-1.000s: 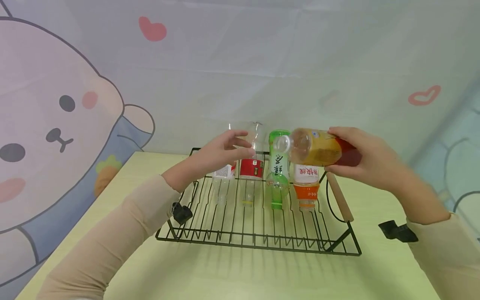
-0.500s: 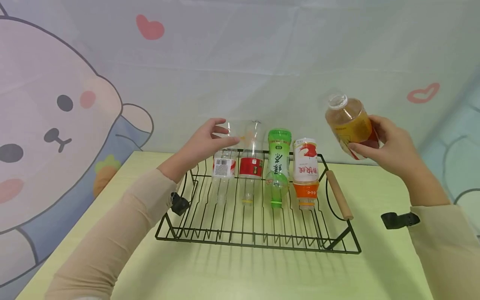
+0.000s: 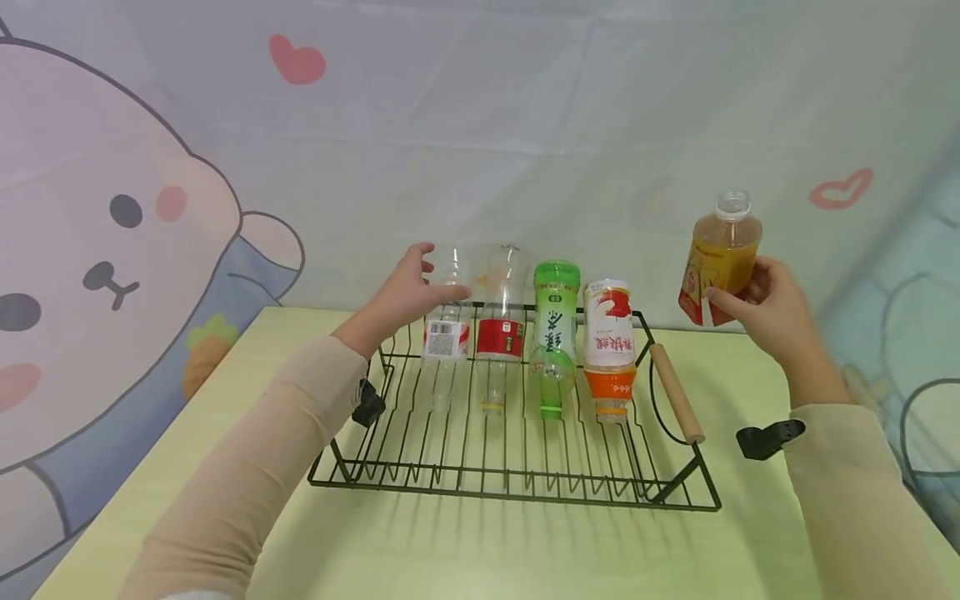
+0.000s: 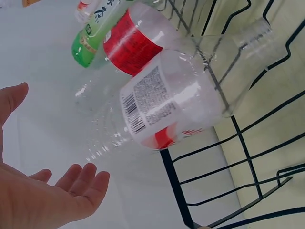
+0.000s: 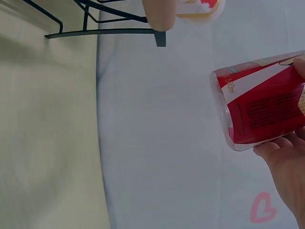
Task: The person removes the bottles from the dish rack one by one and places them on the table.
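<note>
My right hand [image 3: 776,312] holds a clear plastic bottle with a yellow and red label [image 3: 722,262] in the air, right of the rack. The bottle is nearly upright, mouth up and without a cap. Its red lower label and base show in the right wrist view. My left hand [image 3: 408,292], fingers loosely bent and thumb apart, is beside the base of a clear bottle with a white barcode label [image 4: 152,98] and holds nothing. A red-labelled bottle [image 3: 500,337], a green bottle [image 3: 556,321] and a white-and-orange-labelled bottle [image 3: 610,329] lie alongside, necks toward me.
The black wire rack [image 3: 517,497] under the bottles stands on a pale yellow-green table [image 3: 525,558]. A wooden handle [image 3: 677,393] is on its right side. Close behind hangs a pale cloth [image 3: 570,108] with a cartoon bear and hearts.
My right hand has moved right, away from above the rack, and the bottle in it has turned from lying sideways to nearly upright. My left hand has drawn slightly left.
</note>
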The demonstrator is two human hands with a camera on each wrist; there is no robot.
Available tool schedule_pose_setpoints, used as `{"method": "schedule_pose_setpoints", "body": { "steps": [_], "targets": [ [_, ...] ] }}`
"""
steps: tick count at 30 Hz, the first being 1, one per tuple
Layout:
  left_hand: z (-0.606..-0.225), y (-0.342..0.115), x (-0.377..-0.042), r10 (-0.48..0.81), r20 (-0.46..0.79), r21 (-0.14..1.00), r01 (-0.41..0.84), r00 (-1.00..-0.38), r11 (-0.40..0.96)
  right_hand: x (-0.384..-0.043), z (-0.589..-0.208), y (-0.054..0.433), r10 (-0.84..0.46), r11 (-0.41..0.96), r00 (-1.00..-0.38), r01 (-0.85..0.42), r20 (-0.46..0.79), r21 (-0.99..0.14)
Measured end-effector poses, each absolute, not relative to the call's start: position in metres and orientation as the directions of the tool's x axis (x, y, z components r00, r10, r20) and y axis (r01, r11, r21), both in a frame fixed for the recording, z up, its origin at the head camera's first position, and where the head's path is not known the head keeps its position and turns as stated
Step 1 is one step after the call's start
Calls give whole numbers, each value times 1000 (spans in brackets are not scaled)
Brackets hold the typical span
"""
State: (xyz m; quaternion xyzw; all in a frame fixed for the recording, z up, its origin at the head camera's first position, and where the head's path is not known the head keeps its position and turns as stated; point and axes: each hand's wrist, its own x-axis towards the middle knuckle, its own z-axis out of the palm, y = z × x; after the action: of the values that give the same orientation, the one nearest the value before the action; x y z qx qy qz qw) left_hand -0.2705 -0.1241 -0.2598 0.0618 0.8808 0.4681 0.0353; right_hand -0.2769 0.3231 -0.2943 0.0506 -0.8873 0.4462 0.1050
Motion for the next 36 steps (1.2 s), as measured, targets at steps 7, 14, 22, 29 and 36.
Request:
{"method": "schedule_pose_setpoints", "body": {
  "steps": [7, 14, 22, 29, 36],
  "targets": [
    [-270, -123, -274, 113, -110, 840, -31, -987, 541, -286, -323, 326, 22, 528, -986, -131, 168, -839],
    [-278, -123, -278, 85, -154, 829, -82, -984, 554, -294, -348, 327, 16, 469, -994, -84, 104, -879],
    [-284, -124, -281, 78, -206, 819, -129, -975, 560, -303, -365, 330, -90, 433, -994, -99, 66, -896],
    [-291, -128, -280, 70, -255, 803, -171, -964, 571, -307, -385, 335, -122, 457, -993, -53, -4, -888],
    [-300, -128, -281, 90, -297, 788, -191, -951, 586, -306, -399, 337, -102, 486, -994, -20, -34, -874]
  ]
}}
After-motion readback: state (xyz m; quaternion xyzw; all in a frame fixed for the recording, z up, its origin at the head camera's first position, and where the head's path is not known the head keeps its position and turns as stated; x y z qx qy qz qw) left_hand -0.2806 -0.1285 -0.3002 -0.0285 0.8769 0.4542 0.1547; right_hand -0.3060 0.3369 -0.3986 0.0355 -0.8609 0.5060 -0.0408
